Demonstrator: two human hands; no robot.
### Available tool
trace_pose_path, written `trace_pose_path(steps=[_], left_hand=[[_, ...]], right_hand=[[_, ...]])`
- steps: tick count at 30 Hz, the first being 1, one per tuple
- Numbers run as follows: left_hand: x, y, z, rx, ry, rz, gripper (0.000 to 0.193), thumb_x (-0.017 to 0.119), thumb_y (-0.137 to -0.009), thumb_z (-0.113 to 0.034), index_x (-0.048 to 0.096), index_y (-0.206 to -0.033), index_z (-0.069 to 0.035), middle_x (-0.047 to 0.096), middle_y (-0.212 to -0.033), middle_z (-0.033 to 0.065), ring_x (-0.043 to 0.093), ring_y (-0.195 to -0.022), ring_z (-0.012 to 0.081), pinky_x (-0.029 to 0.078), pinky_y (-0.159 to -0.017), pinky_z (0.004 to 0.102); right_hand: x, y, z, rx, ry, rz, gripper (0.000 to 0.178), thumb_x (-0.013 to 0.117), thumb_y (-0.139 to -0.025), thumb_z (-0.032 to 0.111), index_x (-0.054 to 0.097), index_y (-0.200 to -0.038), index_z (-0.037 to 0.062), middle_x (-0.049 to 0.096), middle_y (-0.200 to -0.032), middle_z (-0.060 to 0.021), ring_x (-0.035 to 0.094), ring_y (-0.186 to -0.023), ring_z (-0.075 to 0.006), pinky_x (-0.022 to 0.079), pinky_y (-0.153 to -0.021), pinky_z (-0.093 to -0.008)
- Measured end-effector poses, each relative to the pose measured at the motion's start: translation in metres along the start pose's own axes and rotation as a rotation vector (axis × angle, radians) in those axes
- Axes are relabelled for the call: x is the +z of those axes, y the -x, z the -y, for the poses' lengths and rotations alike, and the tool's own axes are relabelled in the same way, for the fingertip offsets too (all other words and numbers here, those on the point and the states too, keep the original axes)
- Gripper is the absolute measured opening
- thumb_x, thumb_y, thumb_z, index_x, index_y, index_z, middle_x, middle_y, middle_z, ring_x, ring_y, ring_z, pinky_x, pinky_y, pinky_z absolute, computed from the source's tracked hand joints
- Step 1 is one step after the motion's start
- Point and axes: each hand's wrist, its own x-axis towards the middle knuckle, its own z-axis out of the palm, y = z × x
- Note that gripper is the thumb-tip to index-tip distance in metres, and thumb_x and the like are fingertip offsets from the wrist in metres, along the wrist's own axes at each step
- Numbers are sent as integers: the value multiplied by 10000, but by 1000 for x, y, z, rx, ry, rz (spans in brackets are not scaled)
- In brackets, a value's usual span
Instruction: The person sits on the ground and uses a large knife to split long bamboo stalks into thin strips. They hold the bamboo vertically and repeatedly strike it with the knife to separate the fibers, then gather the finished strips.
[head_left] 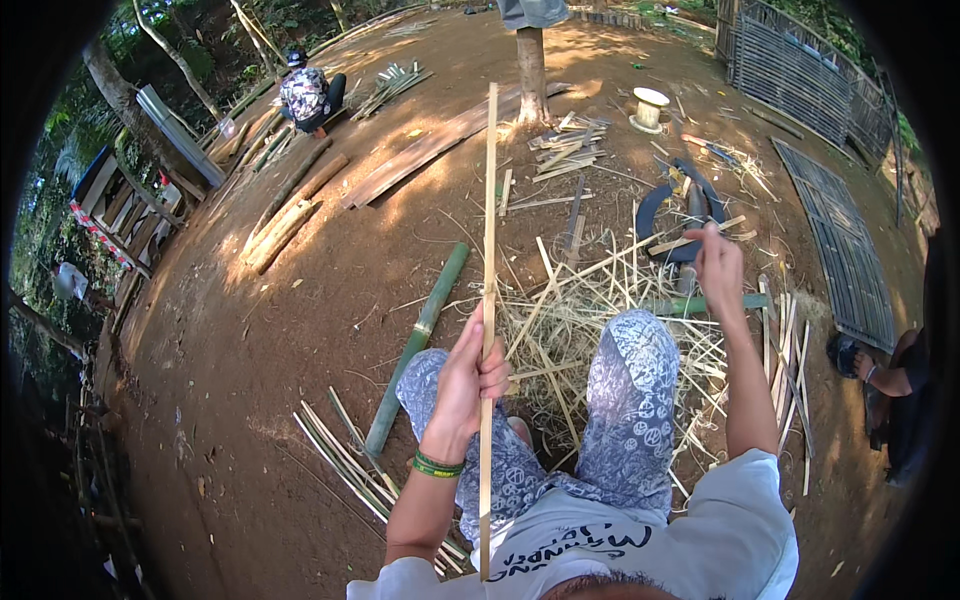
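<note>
My left hand (468, 375) is wrapped round a long, pale bamboo strip (490, 190), which stands nearly upright in front of my body. Out to the right, my raised right hand (718, 268) has its fingers closed on what looks like a knife (668, 245), its darker end pointing left. Just beyond that hand are curved black rubber pieces (650, 212) around a short post. Pale shavings and thin strips (560, 320) cover the ground between and around my knees. A green bamboo pole (418, 345) lies beside my left knee.
Split strips lie at my left (345, 460) and right (790, 370). Ahead are a tree trunk (532, 75), a cream spool (649, 110) and long planks (430, 155). One person (305, 95) crouches far left; another person's arm (895, 380) shows at right, near a bamboo panel (840, 235).
</note>
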Motion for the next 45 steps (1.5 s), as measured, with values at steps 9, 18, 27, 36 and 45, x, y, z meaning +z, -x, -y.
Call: trace_pose_path(steps=[9,18,27,36,45], left_hand=[[66,-47,7,-26,-111,77,405,386,-1080,-208,372,-1481,-148,366,-739,-59,303,-533,25,232,-438,176],[76,-39,8,-1,-107,27,316,385,-1087,-187,443,-1398,-170,293,-695,-69,262,-525,34,215,-443,194],[69,-31,1,-85,-72,20,314,396,-1082,-167,462,-1389,-149,322,-703,-63,288,-532,35,251,-441,192],[7,-16,-8,-33,-35,14,495,366,-1093,-234,249,-1574,-234,318,-723,-58,278,-528,34,236,-409,162],[57,-112,-2,-61,-220,213,398,405,-1066,-174,399,-1462,-139,510,-810,-6,336,-533,48,293,-445,182]], right_hand=[[73,46,89,-721,245,211,649,651,-818,656,703,-1035,46,699,-721,-133,691,-615,-313,525,-534,-429],[81,19,87,-809,293,164,633,598,-835,694,678,-912,71,676,-685,-119,684,-607,-312,513,-512,-440],[81,3,75,-832,432,220,653,612,-765,745,714,-958,130,709,-745,-33,680,-619,-267,423,-515,-428],[-14,-58,-51,128,192,-127,776,365,-982,644,753,-932,-26,653,-661,-190,651,-686,-292,488,-680,-431],[6,34,31,-404,223,111,494,627,-890,522,744,-1024,61,618,-564,-118,654,-563,-308,500,-557,-424]])
